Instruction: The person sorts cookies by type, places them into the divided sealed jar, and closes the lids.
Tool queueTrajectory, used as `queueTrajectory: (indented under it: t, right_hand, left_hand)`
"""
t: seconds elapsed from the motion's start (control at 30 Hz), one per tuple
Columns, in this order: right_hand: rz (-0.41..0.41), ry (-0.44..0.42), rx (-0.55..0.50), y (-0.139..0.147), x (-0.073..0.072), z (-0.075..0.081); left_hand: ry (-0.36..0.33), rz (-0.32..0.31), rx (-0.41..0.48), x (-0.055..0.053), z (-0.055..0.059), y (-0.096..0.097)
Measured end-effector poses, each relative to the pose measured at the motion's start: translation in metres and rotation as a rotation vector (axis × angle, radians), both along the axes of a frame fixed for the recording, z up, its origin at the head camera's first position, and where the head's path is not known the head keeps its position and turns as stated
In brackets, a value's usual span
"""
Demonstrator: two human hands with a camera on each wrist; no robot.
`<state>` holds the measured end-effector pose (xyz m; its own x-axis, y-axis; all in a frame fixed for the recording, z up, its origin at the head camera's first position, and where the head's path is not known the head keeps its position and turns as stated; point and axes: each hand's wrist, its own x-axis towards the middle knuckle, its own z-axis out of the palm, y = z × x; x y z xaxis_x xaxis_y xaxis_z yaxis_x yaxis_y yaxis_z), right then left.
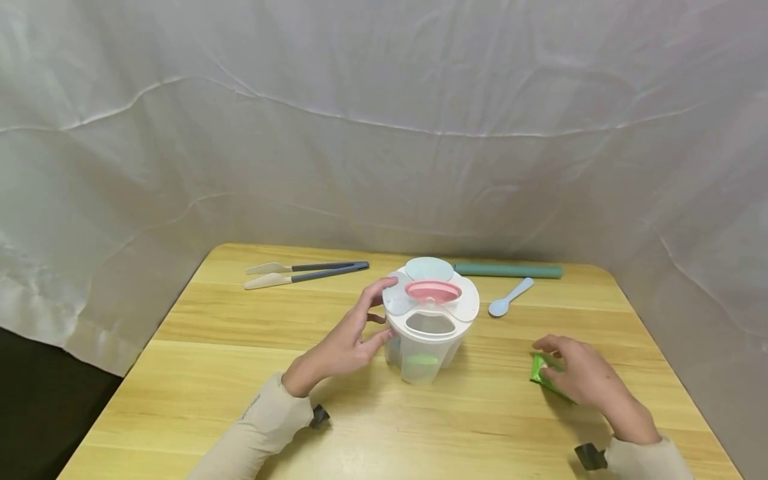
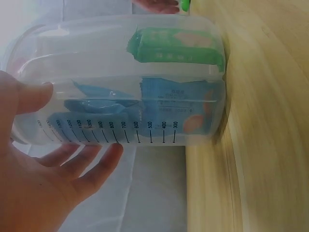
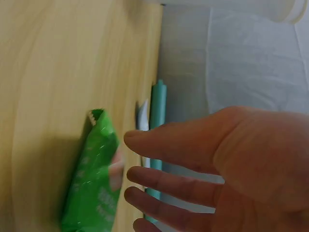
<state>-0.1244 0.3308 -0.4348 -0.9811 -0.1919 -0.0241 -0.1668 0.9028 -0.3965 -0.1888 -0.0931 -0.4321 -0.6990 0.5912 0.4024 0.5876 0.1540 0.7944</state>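
A clear plastic divided storage canister (image 1: pixel 429 333) stands upright on the table, with a white lid and a pink flap (image 1: pixel 433 291) raised beside an uncovered opening. My left hand (image 1: pixel 347 340) grips it from the left, thumb on the near side and fingers around the far side. Through its wall in the left wrist view show a green packet (image 2: pixel 178 47) and blue packets (image 2: pixel 176 106) in separate compartments. My right hand (image 1: pixel 583 373) hovers, fingers spread, over another green packet (image 3: pixel 96 179) on the table; the fingertips are just off it in the right wrist view.
Tongs (image 1: pixel 306 273) lie at the back left of the table (image 1: pixel 240 373). A pale blue spoon (image 1: pixel 510 297) and a green stick-shaped item (image 1: pixel 510 271) lie to the right, behind the canister. A pale curtain (image 1: pixel 384 167) hangs behind and around the table.
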Motion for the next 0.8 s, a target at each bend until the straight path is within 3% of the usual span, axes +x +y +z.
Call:
queueTrajectory:
  t: [0.4, 0.8]
  right_hand:
    - [-0.013, -0.136, 0.010, 0.004, -0.011, -0.005]
    - [0.023, -0.067, -0.010, -0.010, -0.012, 0.004]
  left_hand:
    - [-0.002, 0.007, -0.008, -0.001, 0.001, -0.001]
    - [-0.028, 0.011, 0.005, 0.000, 0.000, 0.000]
